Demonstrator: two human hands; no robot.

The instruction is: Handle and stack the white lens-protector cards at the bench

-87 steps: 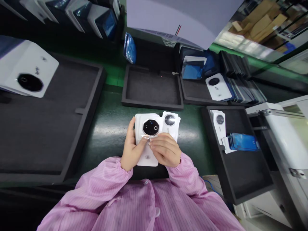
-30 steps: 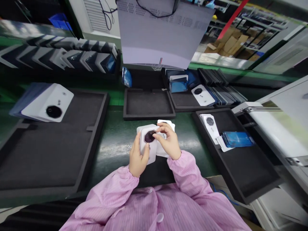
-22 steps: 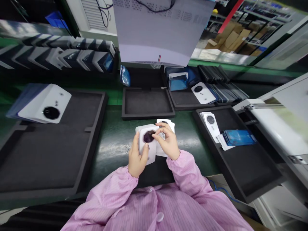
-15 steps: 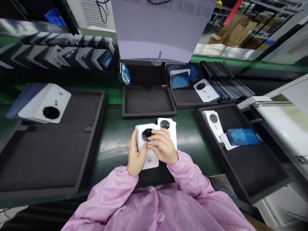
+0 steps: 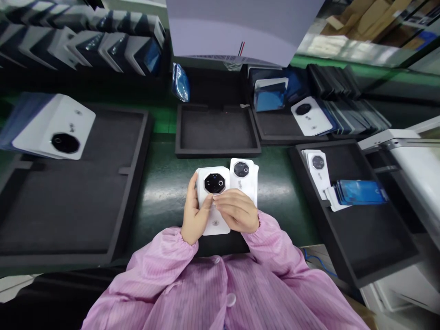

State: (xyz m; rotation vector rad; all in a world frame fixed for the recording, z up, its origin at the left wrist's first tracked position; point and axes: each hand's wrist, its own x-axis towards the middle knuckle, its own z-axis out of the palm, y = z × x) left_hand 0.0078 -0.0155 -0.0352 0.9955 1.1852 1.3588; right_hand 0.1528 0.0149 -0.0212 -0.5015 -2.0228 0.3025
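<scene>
Your left hand is wrapped around the left edge of a small stack of white phone back covers, thumb lying across the top one, right at the near edge of the green bench. Your right hand has its fingertips pinched together just under the black camera ring; can't tell what's between them. A second white cover sits touching the stack's right side. There's a small grey logo on the covers, too tiny to read. Black foam trays sit further back.
</scene>
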